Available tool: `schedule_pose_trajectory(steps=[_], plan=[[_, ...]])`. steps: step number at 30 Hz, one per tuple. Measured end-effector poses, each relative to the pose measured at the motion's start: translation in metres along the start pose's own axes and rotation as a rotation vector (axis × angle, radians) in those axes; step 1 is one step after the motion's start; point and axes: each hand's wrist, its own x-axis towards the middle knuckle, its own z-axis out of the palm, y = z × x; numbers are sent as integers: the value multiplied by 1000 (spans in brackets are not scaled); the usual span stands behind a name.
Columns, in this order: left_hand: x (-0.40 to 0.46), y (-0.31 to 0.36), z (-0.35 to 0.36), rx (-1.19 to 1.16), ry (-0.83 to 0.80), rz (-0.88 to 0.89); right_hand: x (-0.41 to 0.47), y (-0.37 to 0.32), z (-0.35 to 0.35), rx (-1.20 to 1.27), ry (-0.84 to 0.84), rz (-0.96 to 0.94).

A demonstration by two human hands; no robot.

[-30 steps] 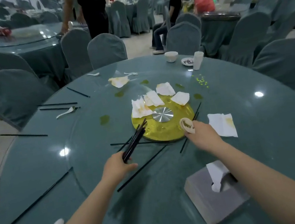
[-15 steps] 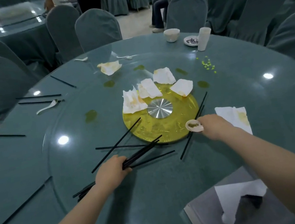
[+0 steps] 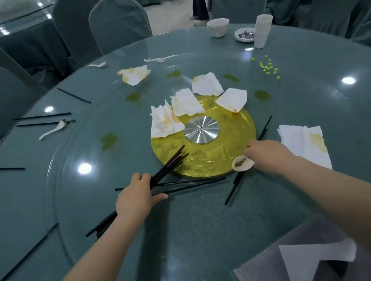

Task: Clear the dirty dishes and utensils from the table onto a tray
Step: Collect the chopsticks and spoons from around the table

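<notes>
Black plastic chopsticks (image 3: 171, 166) were bunched in the left hand (image 3: 135, 198), fingers curled round them, tips angled up-right over the gold centre disc (image 3: 228, 148). Right hand (image 3: 267, 156) pinched a small white dish (image 3: 242, 163) at the disc's near edge; the loose pair (image 3: 249, 162) ran diagonally underneath it, so that hand looked closer.

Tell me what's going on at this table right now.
A person is clearing a messy round table. Their left hand grips a bundle of black chopsticks that lies across the edge of the gold turntable centre. The right hand holds a small white spoon with green residue. Loose chopsticks, stained napkins, spoons, a bowl and stacked cups remain on the table. No tray is in view.
</notes>
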Motion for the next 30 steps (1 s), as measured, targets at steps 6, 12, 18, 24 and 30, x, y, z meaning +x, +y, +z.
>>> schedule_pose_trajectory(steps=[6, 12, 18, 24, 30], plan=[[-3, 9, 3, -14, 44, 107, 4, -57, -5, -18, -33, -281], [-5, 11, 1, -102, -38, 70, 5, -83, -5, 76, 5, -377], [-10, 16, 2, -181, -98, 3, -1, -35, 0, 91, -1, -130], [-13, 33, 2, -225, -83, 7, -7, -65, 8, 143, 36, -236], [-18, 66, 7, -212, -74, 92, -15, -35, 0, 295, 141, 2]])
